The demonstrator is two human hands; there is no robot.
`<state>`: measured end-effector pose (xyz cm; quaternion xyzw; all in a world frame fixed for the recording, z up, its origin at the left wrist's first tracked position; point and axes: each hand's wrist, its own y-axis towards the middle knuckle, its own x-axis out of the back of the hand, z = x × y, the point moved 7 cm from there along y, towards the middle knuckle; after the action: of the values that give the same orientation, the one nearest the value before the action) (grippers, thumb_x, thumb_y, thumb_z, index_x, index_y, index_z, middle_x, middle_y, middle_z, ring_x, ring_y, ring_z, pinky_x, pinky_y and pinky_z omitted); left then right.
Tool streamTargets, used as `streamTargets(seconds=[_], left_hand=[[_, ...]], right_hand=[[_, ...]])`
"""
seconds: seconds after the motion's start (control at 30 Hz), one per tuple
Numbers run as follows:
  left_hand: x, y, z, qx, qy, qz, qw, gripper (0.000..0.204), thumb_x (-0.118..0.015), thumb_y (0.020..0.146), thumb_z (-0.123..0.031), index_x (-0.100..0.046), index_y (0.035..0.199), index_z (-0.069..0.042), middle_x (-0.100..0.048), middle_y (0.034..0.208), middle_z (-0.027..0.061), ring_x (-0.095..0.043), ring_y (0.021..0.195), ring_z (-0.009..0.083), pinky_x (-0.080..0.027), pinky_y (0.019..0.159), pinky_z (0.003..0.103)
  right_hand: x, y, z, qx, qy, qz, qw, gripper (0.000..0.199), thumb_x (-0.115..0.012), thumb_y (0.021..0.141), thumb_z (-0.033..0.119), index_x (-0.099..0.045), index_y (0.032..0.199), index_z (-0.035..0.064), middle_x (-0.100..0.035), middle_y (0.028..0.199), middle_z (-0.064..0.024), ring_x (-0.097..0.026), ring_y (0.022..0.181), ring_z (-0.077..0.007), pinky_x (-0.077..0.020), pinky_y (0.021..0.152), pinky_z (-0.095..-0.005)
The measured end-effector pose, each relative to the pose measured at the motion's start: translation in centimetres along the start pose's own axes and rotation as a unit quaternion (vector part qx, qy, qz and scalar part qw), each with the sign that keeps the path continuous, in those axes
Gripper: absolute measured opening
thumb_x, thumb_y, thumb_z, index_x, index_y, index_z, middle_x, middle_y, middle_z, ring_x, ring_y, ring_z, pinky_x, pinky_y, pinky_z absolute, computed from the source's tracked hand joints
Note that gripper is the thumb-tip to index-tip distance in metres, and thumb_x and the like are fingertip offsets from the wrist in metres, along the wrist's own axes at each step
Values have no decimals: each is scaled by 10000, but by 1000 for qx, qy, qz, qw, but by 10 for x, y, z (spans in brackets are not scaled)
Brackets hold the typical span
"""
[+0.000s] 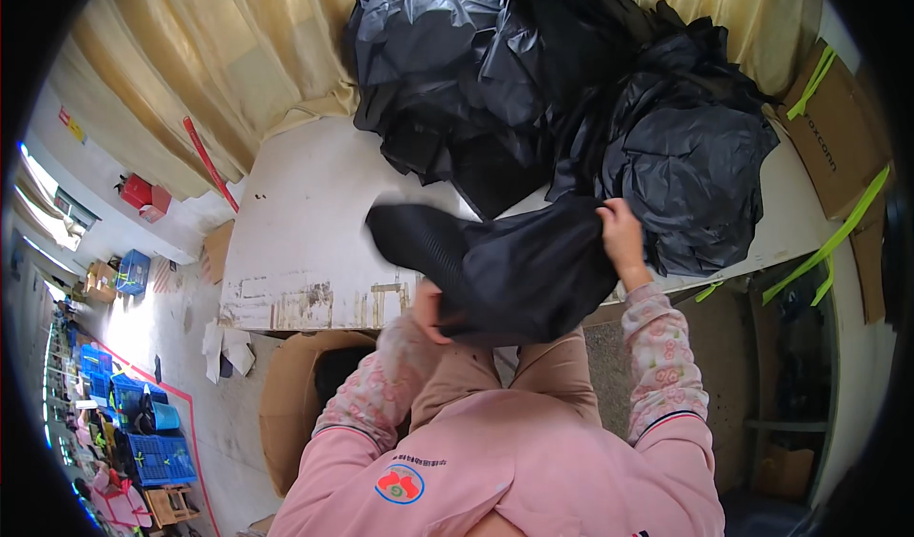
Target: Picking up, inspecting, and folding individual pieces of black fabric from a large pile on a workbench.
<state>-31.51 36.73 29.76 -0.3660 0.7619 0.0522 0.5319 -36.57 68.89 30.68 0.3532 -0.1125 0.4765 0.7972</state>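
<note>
Hands [624,237] gripping crumpled, matte black bag [533,270]

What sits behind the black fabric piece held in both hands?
Behind the black fabric piece a heap of black plastic bags lies on the white table; their contents are hidden.

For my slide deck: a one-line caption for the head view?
Both hands, left hand and right hand, grip a black bag at a worn white table piled with black bags.

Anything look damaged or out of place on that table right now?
The white table looks worn: paint is scraped and chipped along its near edge, left of the left hand. Black plastic bags sit in a loose heap at the back. The black fabric piece, held by both hands, right hand, looks intact.
</note>
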Motion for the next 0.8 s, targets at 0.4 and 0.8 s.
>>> streamTargets(seconds=[0.4, 0.8], left_hand=[[-28, -58, -13, -69, 222, 84, 969, 643, -617, 923, -393, -421, 1369, 25, -530, 1329, 124, -506, 1225, 226, -402, 1032, 358], [-58, -99, -79, -396, -73, 75, 912, 719, -443, 923, -621, -529, 1286, -6, -562, 1305, 183, -557, 1174, 307, -400, 1052, 419]], right_hand=[[15, 32, 21, -30, 196, 12, 980, 207, -651, 904, 156, -603, 991, -26, -609, 755, -26, -511, 667, -75, -432, 620, -242], [2, 26, -3, -8, 105, 41, 994, 175, -663, 870, 153, -627, 929, -8, -637, 746, -68, -589, 697, -129, -464, 648, -278]])
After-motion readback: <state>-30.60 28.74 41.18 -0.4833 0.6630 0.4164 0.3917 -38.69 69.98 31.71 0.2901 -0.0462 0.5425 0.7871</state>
